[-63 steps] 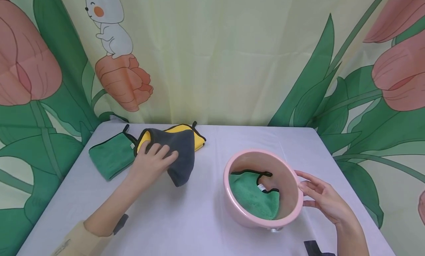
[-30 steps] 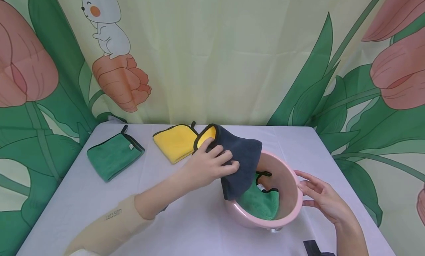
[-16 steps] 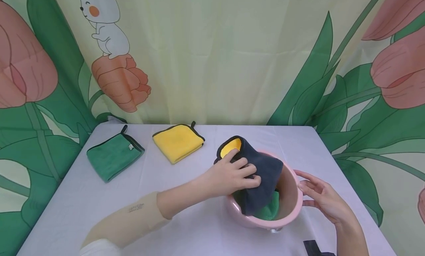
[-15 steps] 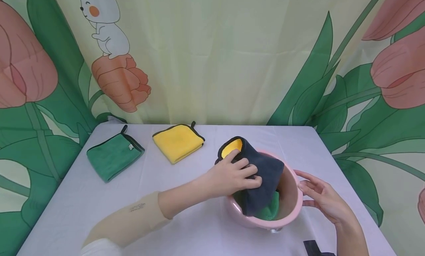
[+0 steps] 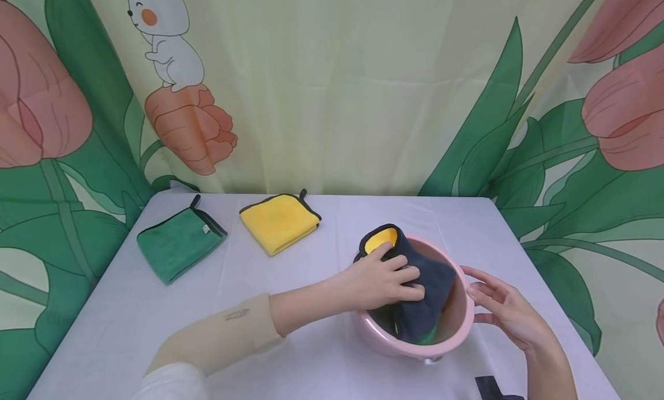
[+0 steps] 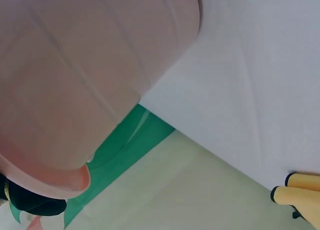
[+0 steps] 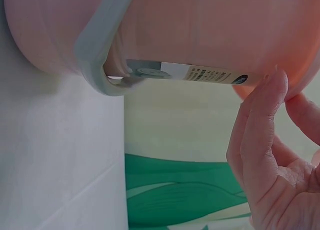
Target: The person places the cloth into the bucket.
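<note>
Inside the mouth of a pink bucket (image 5: 464, 325), my left hand (image 5: 381, 282) grips a folded dark grey towel (image 5: 433, 279) with a yellow inner face and black edging. The towel's upper corner stands above the far rim, and its lower part hangs in the bucket. Below it a sliver of green towel (image 5: 429, 335) shows, mostly covered. My right hand (image 5: 505, 310) holds the bucket at its right rim, fingertips against the outer wall and thumb at the edge. In the right wrist view, a grey handle (image 7: 95, 54) and a printed label (image 7: 200, 73) show on the bucket's side.
A folded green towel (image 5: 178, 244) lies at the table's back left. Beside it, nearer the middle, sits a folded yellow towel (image 5: 280, 224). Both rest on the white tablecloth (image 5: 290, 342). A curtain (image 5: 337, 100) printed with a rabbit and tulips hangs behind.
My left hand has picked up the dark grey towel from beside the yellow one and carried it right, then down into the bucket over the green towel. My right hand stays at the rim.
</note>
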The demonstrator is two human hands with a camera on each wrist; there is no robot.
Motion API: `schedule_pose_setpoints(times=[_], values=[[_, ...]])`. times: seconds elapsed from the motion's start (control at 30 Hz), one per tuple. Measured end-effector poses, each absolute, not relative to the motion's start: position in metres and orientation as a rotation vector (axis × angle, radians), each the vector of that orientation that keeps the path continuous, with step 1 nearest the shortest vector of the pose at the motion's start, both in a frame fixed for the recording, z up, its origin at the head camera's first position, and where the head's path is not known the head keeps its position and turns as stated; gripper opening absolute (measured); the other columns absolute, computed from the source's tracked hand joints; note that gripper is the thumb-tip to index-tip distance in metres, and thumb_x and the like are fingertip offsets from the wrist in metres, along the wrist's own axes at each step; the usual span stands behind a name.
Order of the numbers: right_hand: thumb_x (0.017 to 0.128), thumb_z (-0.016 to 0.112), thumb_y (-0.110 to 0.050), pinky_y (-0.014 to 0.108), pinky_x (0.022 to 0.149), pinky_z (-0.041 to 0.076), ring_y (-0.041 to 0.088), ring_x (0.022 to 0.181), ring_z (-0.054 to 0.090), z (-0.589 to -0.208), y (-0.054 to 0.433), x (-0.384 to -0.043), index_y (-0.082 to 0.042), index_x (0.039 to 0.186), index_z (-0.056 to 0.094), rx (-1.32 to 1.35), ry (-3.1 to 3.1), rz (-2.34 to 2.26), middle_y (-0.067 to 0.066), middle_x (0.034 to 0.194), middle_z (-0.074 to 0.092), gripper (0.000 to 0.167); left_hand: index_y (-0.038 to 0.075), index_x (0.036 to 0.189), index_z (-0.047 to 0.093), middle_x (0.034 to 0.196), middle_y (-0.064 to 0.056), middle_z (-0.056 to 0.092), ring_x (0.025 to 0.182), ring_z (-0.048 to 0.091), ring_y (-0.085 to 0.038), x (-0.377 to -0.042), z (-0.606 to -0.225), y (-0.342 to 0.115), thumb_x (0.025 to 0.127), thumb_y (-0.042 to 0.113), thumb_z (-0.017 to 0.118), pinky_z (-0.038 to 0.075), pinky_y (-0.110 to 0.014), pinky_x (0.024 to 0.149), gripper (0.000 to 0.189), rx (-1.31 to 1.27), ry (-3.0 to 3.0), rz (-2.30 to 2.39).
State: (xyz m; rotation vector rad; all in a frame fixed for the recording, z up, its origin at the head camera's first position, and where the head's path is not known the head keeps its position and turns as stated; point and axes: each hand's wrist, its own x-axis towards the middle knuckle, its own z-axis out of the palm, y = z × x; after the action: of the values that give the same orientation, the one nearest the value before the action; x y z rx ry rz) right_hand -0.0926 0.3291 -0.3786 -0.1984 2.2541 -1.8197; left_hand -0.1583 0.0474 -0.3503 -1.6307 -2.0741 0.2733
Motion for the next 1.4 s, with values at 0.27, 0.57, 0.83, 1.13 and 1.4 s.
schedule_pose_setpoints(times=[0.27, 0.57, 0.83, 1.13, 1.4], values=[[0.095, 0.042, -0.004, 0.035, 0.067, 0.054, 0.012, 0.086, 0.064, -0.379, 0.329, -0.092, -0.032, 0.128, 0.047, -0.188, 2.258, -1.825, -0.004, 0.097, 0.065, 0.044, 0.038, 0.120, 0.044, 0.119, 0.013, 0.047, 0.108, 0.041, -0.009, -0.162, -0.355, 0.061, 0.095, 0.035, 0.044, 0.034, -0.035, 0.096, 0.025, -1.765, -2.156, 0.296], [0.095, 0.041, -0.003, 0.035, 0.067, 0.054, 0.011, 0.086, 0.064, -0.379, 0.329, -0.091, -0.032, 0.128, 0.047, -0.200, 2.251, -1.842, -0.004, 0.096, 0.065, 0.044, 0.043, 0.129, 0.041, 0.124, 0.015, 0.047, 0.109, 0.041, -0.007, -0.165, -0.362, 0.075, 0.096, 0.038, 0.041, 0.031, -0.032, 0.099, 0.034, -1.842, -2.231, 0.392], [0.096, 0.042, -0.005, 0.035, 0.067, 0.054, 0.012, 0.085, 0.064, -0.379, 0.328, -0.092, -0.031, 0.130, 0.046, -0.165, 2.263, -1.821, -0.004, 0.097, 0.065, 0.043, 0.044, 0.134, 0.037, 0.128, 0.014, 0.045, 0.115, 0.040, -0.007, -0.167, -0.367, 0.082, 0.094, 0.038, 0.044, 0.029, -0.032, 0.101, 0.040, -1.843, -2.294, 0.501], [0.095, 0.043, -0.005, 0.035, 0.067, 0.054, 0.012, 0.085, 0.064, -0.378, 0.327, -0.091, -0.032, 0.129, 0.047, -0.137, 2.273, -1.817, -0.004, 0.095, 0.065, 0.042, 0.044, 0.136, 0.033, 0.136, 0.012, 0.042, 0.118, 0.039, -0.008, -0.167, -0.369, 0.083, 0.091, 0.046, 0.046, 0.029, -0.027, 0.099, 0.047, -1.815, -2.293, 0.642], [0.095, 0.042, -0.004, 0.035, 0.067, 0.054, 0.010, 0.086, 0.063, -0.377, 0.327, -0.090, -0.031, 0.129, 0.047, -0.162, 2.260, -1.830, -0.004, 0.096, 0.065, 0.043, 0.044, 0.136, 0.032, 0.134, 0.013, 0.042, 0.116, 0.040, -0.007, -0.165, -0.370, 0.080, 0.091, 0.049, 0.045, 0.033, -0.022, 0.095, 0.047, -1.788, -2.329, 0.726]])
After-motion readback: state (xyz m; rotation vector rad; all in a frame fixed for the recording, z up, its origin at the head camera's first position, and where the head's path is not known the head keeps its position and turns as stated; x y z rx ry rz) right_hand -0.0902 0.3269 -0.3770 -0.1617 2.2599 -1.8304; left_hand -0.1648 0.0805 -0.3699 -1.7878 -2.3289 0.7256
